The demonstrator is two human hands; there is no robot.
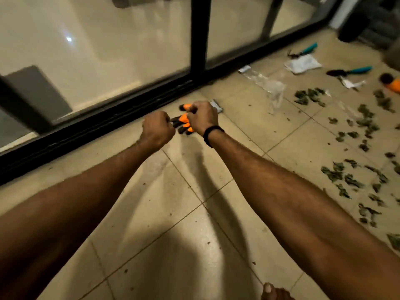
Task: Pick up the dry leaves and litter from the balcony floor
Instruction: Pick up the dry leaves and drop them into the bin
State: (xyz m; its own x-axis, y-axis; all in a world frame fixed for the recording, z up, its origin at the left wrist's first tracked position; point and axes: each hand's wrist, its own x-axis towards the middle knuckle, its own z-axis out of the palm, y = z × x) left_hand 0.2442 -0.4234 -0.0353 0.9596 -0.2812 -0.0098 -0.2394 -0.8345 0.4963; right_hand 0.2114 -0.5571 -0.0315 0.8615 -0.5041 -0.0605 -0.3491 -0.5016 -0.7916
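Two bare arms stretch forward over the tiled floor [177, 234], and both hands meet close to the black door track [121, 124] that runs along the floor's left edge. The left hand [157, 131] is clenched into a fist, its fingers pinching the dark end of an orange and black glove [184, 120]. The right hand [202, 117], with a black band [213, 132] round its wrist, curls its fingers round the same glove from the other side; the picture is too blurred to tell whether it is one glove or a pair. Dry leaves [355, 169] lie scattered over the right side of the floor, well apart from both hands, some in a small heap [308, 96] nearer the door. Litter lies toward the far right corner: a clear plastic bag [270, 87], a white packet [302, 65] and a torn scrap of paper [351, 83]. A small grey packet [217, 106] shows just beyond the right hand. Pruners [303, 51] and a trowel [348, 71], both with teal handles, rest on the floor near the white packet. A bare toe [268, 289] shows at the near edge.
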